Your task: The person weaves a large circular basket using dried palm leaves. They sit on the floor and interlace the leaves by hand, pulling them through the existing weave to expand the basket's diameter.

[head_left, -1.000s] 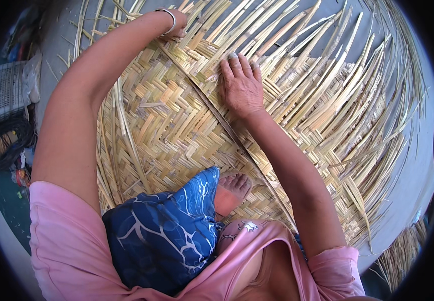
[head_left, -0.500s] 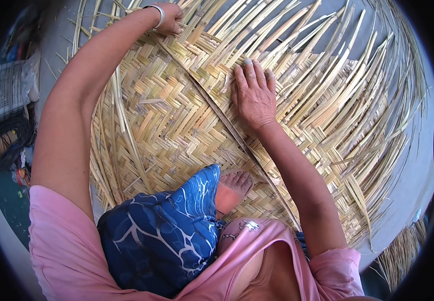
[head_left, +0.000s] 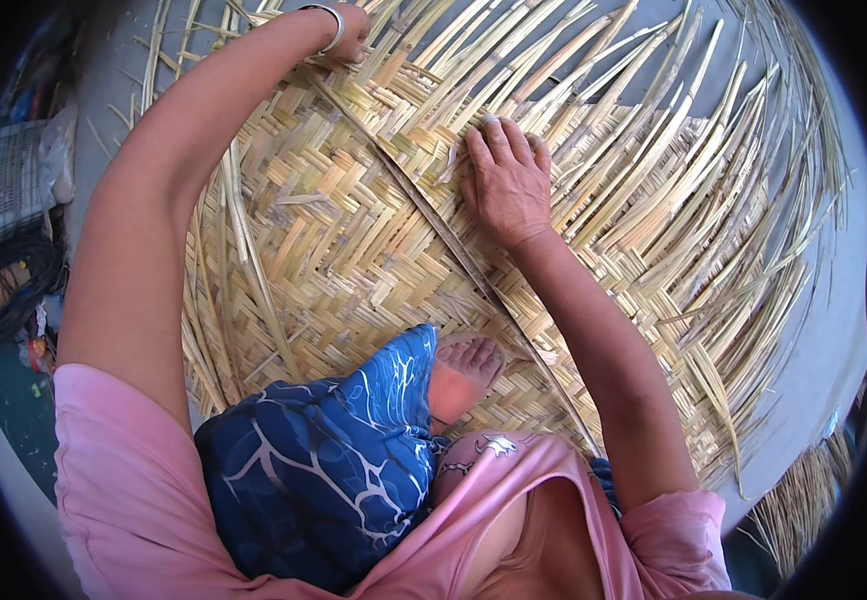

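Note:
A large woven mat [head_left: 353, 250] of pale split-cane strips spreads under both of my hands, its loose strip ends fanning out along the far and right sides. My left hand [head_left: 353, 35], with a silver bangle [head_left: 329, 30] at the wrist, is closed at the mat's far edge; what its curled fingers hold is hidden. My right hand [head_left: 510, 190] lies palm down on the weave, fingers stretched out and a little apart. Between my arms a long dark strip [head_left: 443, 232] runs diagonally over the mat, from near my left hand down toward my right elbow.
My bare foot [head_left: 468, 372] and a knee in blue patterned cloth [head_left: 353, 450] rest on the mat's near part. At the far left stand a grey plastic crate [head_left: 13, 185] and a dark coil [head_left: 18, 285]. A bundle of dry stalks [head_left: 798, 510] lies at the lower right.
Very little differs: my right hand has stayed on the weave with a slight shift of its fingers, and my left hand has moved slightly at the far edge.

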`<state>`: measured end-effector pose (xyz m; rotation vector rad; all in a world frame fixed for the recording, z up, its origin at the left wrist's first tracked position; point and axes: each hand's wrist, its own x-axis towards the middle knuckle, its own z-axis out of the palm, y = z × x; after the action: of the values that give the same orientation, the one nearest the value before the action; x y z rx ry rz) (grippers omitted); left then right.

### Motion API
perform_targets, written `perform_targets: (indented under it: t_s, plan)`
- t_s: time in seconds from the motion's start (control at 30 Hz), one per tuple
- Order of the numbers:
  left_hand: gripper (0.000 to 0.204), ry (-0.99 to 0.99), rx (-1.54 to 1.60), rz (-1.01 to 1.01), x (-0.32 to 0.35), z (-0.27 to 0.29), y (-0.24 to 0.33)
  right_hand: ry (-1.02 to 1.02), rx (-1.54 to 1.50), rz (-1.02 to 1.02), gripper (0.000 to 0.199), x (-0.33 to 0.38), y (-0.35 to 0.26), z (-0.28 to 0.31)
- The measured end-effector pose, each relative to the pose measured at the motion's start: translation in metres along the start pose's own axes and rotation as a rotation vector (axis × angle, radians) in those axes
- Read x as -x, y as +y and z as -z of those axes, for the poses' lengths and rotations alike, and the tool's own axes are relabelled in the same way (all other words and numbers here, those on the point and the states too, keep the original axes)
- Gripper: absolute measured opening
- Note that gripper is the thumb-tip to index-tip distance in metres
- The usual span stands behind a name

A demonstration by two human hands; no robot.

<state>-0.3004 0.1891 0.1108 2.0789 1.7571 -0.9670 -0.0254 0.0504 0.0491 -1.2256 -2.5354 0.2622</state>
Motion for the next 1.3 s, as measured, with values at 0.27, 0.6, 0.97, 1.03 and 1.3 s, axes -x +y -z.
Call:
perform_targets:
  t_s: [0.27,0.6,0.97,1.03,1.3]
  plan:
    - [0.022,-0.166,-0.201,0.050,-0.004,0.010,0.019,0.006,-0.024,0.035,0.044,0.006,0.000,-0.002]
    - [0.063,0.472,-0.005,-0.136,0.049,-0.067,0.060,-0.009,-0.044,0.029,0.047,0.009,-0.001,0.000]
    - [0.058,0.444,-0.122,-0.106,0.061,-0.084,0.073,-0.020,0.035,0.050,0.044,0.010,-0.002,-0.006]
    - [0.056,0.464,-0.038,-0.040,0.068,-0.088,0.080,-0.017,0.063,0.074,0.044,0.011,0.001,-0.004]
    - [0.050,0.580,0.310,0.010,0.084,-0.128,0.095,-0.120,0.002,0.186,0.037,0.055,0.000,0.024]
